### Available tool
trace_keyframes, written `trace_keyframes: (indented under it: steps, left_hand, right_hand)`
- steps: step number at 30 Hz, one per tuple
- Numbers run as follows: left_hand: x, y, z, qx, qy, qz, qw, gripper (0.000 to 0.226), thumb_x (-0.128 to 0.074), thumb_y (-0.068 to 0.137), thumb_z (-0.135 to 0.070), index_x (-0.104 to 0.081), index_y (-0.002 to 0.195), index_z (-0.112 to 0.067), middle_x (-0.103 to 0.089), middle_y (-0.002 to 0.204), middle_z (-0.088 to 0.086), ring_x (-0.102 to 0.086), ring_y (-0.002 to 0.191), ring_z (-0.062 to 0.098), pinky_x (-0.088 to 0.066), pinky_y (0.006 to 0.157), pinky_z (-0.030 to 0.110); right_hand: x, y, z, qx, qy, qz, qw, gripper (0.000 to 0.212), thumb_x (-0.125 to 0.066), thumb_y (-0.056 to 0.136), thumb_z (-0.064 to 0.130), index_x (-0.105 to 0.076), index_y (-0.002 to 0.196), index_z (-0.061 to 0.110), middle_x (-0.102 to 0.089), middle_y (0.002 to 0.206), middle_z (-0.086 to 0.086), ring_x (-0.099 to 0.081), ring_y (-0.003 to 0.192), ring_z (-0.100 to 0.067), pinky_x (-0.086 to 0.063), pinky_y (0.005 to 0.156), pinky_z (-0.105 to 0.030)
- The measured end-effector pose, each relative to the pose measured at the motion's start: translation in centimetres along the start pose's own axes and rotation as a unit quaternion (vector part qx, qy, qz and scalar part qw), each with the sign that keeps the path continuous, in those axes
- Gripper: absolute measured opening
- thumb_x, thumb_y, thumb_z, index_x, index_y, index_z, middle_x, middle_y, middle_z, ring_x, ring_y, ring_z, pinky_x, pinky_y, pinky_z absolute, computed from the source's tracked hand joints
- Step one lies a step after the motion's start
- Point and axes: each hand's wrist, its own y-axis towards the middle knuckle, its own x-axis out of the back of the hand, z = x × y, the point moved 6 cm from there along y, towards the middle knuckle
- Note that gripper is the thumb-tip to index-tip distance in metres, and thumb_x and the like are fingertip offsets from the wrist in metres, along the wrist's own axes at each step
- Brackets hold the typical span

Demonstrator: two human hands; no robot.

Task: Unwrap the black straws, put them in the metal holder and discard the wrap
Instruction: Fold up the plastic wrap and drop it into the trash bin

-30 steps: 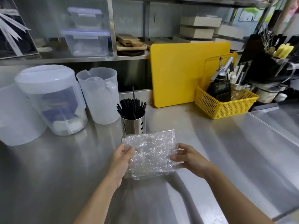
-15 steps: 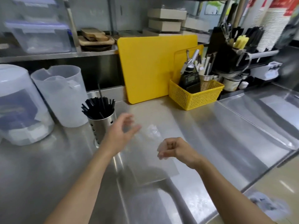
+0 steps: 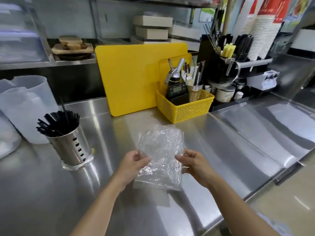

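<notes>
Since half a second ago both hands have regrouped at frame centre, left hand [image 3: 134, 160] and right hand [image 3: 190, 161] pinching the crinkled clear plastic wrap [image 3: 160, 150] taut, presumably for discarding, black straws [image 3: 58, 122] already housed in the perforated metal holder [image 3: 71, 147].

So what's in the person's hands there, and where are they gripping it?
The clear plastic wrap, pinched at its two side edges: left hand on the left edge, right hand on the right.

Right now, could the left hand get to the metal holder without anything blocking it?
Probably yes. The left hand pinches the clear wrap, but only bare counter lies between it and the metal holder to its left. It would have to release the wrap first.
</notes>
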Motion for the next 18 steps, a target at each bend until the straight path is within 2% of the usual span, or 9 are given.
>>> trace_keyframes:
  steps: [2,3,5,7,10,11,13,15,18]
  left_hand:
    - [-2.5,0.5,-0.4,0.002,-0.011,0.001,1.0,0.013,-0.065,0.083,-0.015,-0.057,0.086,-0.005,-0.061,0.082,0.004,-0.056,0.075,0.017,-0.043,0.066,0.021]
    - [-3.9,0.8,-0.4,0.003,-0.02,0.006,1.0,0.019,-0.066,0.081,-0.02,-0.057,0.089,-0.005,-0.06,0.08,0.004,-0.055,0.074,0.019,-0.044,0.066,0.024]
    - [-6.6,1.1,-0.3,0.02,-0.072,0.011,0.997,0.027,-0.062,0.076,-0.021,-0.058,0.098,-0.005,-0.053,0.07,0.009,-0.05,0.062,0.02,-0.045,0.053,0.024]
    - [-9.1,1.3,-0.2,0.036,-0.133,0.015,0.99,0.02,-0.055,0.082,-0.008,-0.057,0.102,-0.011,-0.049,0.058,0.005,-0.042,0.047,0.015,-0.036,0.038,0.018]
    - [-11.5,1.3,-0.2,0.061,-0.198,0.031,0.978,0.029,-0.045,0.086,0.004,-0.061,0.085,-0.021,-0.039,0.052,0.0,-0.032,0.036,0.006,-0.025,0.035,0.012]
    - [-12.0,1.5,-0.2,0.06,-0.22,0.036,0.973,0.035,-0.044,0.085,0.006,-0.063,0.075,-0.022,-0.037,0.053,0.001,-0.032,0.035,0.005,-0.026,0.034,0.011]
    - [-12.7,1.7,0.1,0.074,-0.235,0.043,0.968,0.04,-0.043,0.081,0.011,-0.062,0.062,-0.017,-0.041,0.054,0.003,-0.036,0.033,0.007,-0.035,0.034,0.013]
    - [-13.2,1.8,0.1,0.083,-0.226,0.05,0.969,0.029,-0.044,0.075,0.014,-0.053,0.059,-0.008,-0.047,0.053,0.003,-0.037,0.032,0.008,-0.037,0.034,0.013]
    - [-13.4,2.1,-0.2,0.087,-0.222,0.075,0.968,0.013,-0.048,0.07,0.0,-0.053,0.06,-0.007,-0.056,0.051,-0.001,-0.046,0.037,0.009,-0.04,0.038,0.014]
  right_hand:
    - [2.7,-0.2,0.4,-0.009,-0.004,0.019,1.0,0.015,-0.07,0.075,0.008,-0.057,0.081,0.003,-0.05,0.058,-0.004,-0.048,0.047,-0.015,-0.044,0.043,-0.025]
    - [4.0,-0.3,0.6,-0.012,0.0,0.023,1.0,0.014,-0.069,0.074,0.008,-0.058,0.08,0.002,-0.05,0.053,-0.003,-0.045,0.043,-0.014,-0.041,0.04,-0.024]
    - [6.6,-0.5,0.7,-0.016,0.024,0.019,0.999,0.007,-0.066,0.074,0.004,-0.064,0.08,0.001,-0.052,0.052,-0.003,-0.043,0.039,-0.013,-0.037,0.037,-0.022]
    - [8.9,-0.6,0.6,-0.024,0.053,0.015,0.998,0.017,-0.065,0.071,0.001,-0.07,0.087,0.005,-0.055,0.055,-0.003,-0.044,0.037,-0.012,-0.035,0.037,-0.022]
    - [10.8,-1.2,1.0,-0.02,0.079,0.038,0.996,0.013,-0.063,0.069,0.0,-0.07,0.077,0.008,-0.054,0.054,-0.006,-0.047,0.038,-0.013,-0.034,0.037,-0.019]
    - [11.2,-1.3,1.2,-0.016,0.084,0.053,0.995,0.013,-0.062,0.069,-0.003,-0.069,0.07,0.008,-0.053,0.054,-0.008,-0.047,0.038,-0.015,-0.034,0.037,-0.019]
    - [12.0,-1.4,1.4,-0.012,0.081,0.074,0.994,0.026,-0.054,0.07,-0.013,-0.071,0.063,0.006,-0.059,0.056,-0.01,-0.049,0.04,-0.018,-0.036,0.038,-0.019]
    - [12.9,-1.3,1.1,-0.018,0.085,0.077,0.993,0.042,-0.042,0.075,-0.018,-0.073,0.061,0.006,-0.068,0.062,-0.009,-0.055,0.048,-0.02,-0.042,0.043,-0.022]
    - [13.0,-1.6,1.2,-0.019,0.116,0.093,0.989,0.028,-0.045,0.076,0.0,-0.071,0.065,0.002,-0.068,0.069,-0.009,-0.061,0.062,-0.023,-0.047,0.052,-0.026]
